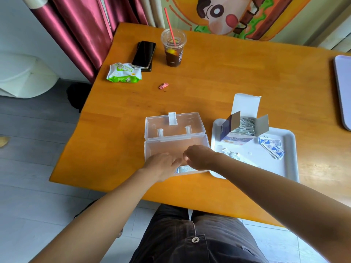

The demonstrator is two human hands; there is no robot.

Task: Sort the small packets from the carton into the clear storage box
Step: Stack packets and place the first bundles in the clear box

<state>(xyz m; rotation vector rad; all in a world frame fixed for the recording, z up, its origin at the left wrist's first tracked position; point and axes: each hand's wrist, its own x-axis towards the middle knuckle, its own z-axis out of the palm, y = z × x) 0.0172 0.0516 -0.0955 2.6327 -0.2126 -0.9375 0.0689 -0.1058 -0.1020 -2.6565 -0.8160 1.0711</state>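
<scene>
The clear storage box stands open on the wooden table, its lid tipped back. Both my hands reach into its near end. My left hand lies flat with straight fingers. My right hand is curled above small packets at the box's near wall; whether it grips one is hidden. To the right, the open carton with several packets inside stands on a white tray. Loose packets lie on the tray beside the carton, and more packets by my right wrist.
Further back on the table are an iced drink cup with a red straw, stacked phones, a green wipes pack and a small pink wrapper. A pale tray edge shows at far right.
</scene>
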